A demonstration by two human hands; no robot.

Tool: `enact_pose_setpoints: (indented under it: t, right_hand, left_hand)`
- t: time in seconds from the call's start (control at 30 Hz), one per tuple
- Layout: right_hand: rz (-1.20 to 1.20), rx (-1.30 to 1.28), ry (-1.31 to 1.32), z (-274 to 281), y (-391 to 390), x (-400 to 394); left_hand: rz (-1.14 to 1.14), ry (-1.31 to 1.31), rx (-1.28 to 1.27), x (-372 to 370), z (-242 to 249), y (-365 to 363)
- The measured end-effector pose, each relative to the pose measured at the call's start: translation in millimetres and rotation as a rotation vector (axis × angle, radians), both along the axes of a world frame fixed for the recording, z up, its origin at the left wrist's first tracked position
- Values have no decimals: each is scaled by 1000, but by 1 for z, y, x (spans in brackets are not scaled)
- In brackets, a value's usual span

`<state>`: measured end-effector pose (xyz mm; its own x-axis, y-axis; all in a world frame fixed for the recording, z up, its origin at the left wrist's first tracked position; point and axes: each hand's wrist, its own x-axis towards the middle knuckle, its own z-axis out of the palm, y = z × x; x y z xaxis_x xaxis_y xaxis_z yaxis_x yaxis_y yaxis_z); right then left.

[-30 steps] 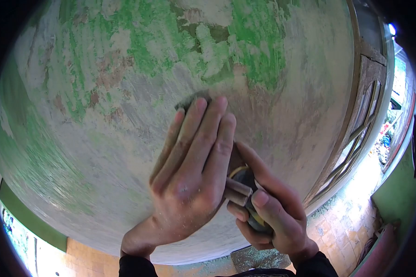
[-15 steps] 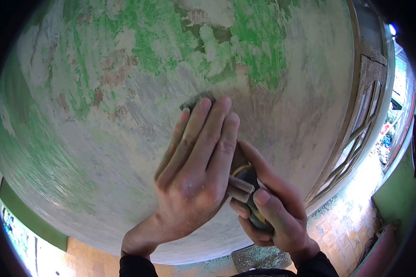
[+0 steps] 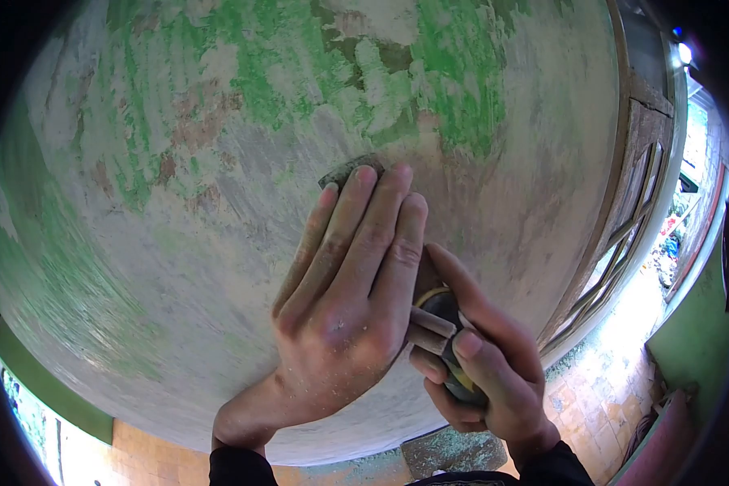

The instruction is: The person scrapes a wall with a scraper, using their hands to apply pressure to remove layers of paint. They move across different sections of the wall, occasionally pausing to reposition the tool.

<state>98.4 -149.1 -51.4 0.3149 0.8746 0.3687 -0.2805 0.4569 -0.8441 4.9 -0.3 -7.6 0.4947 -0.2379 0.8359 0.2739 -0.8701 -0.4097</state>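
Note:
My left hand (image 3: pixel 344 283) lies flat with its fingers stretched over the head of a tool, pressing it against the wall (image 3: pixel 219 267). A dark grey edge of the tool's head (image 3: pixel 347 172) shows beyond the fingertips; the rest of it is covered. My right hand (image 3: pixel 494 364) is wrapped round the black and yellow handle (image 3: pixel 462 377) of what looks like a scraper. A brownish stub (image 3: pixel 432 321) sticks out between the two hands beside the handle. Fine specks of dust dot the back of my left hand.
Patchy green paint (image 3: pixel 462 81) covers the upper wall, worn to grey and beige below. A wooden door or window frame with bars (image 3: pixel 620 235) stands at the right. Below lie a tiled floor (image 3: pixel 158 454) and a dark mat with green flakes (image 3: pixel 454 454).
Both hands have shifted slightly to the right with the tool, and the left fingertips sit a little higher. The hold of each hand is the same.

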Motion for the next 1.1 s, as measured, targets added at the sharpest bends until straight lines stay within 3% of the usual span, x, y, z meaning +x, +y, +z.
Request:
enact_pose_setpoints:
  t: [0.53,0.63,1.1]
  right_hand:
    - [25,89,-93,-1,4,2]
    - [6,65,15,12,7,1]
    - [54,29,32,11,2,-2]
  left_hand:
    - [-46,-41,29,6,5,8]
    - [-90,-61,8,6,8,5]
    - [-15,-36,20,0,11,4]
